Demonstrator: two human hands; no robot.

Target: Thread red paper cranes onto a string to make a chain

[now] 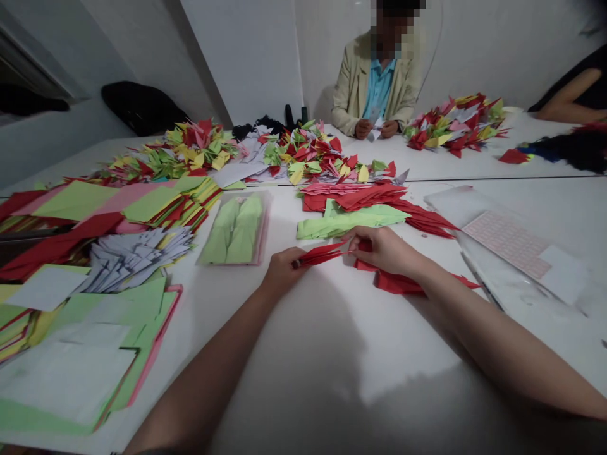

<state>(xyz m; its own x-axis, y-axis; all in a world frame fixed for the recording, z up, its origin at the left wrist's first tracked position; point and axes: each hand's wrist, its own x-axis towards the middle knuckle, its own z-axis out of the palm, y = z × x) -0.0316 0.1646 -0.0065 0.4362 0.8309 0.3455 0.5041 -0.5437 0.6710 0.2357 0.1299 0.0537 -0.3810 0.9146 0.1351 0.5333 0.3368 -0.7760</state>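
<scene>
Red folded paper strip (321,254), only one piece, is held over the white table (265,354) between your left hand (283,270) and your right hand (383,249). Both hands pinch it, one at each end, and they are apart, with the strip between them. Just under your right hand lies one loose layer of red paper sheets (401,282). Beyond it you have one stack of green folded paper (353,222), and behind that one fan of red folded strips (351,197). To the left of your hands is one transparent sleeve (236,229) with green paper inside, and farther left one bundle of white folded pieces (135,259). Beside them are several stacks of green, pink and red paper (95,322), but I cannot count them exactly. To the right lies one plastic sheet (507,243) with a pink printed grid. Farther away you see three heaps of small folded paper pieces (308,155) in red, yellow and green. At the far side sits one co-worker in a beige jacket (358,85), with two hands (364,129) close together on a small white paper. One bare arm of another person (564,101) shows at the right edge.
</scene>
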